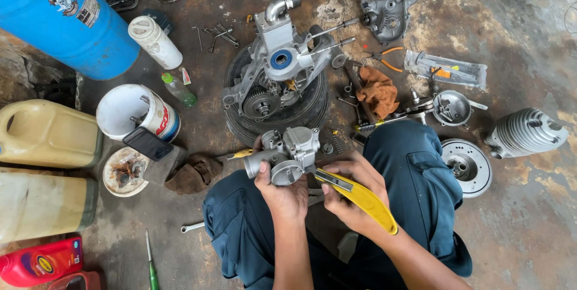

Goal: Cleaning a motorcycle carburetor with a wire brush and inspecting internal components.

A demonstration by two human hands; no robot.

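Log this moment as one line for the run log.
left hand: holds carburetor | right hand: holds yellow knife, tip at carburetor | engine case on tyre ahead

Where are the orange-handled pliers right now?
In the head view, the orange-handled pliers lie on the floor upper right of centre, just above the rust-coloured rag and left of the clear plastic packet.

The person is wearing dark blue work trousers [415, 176], creasing over both knees. Both forearms are showing bare, with no sleeves, gloves, watch or rings on the left hand [282, 191] or right hand [351, 197].
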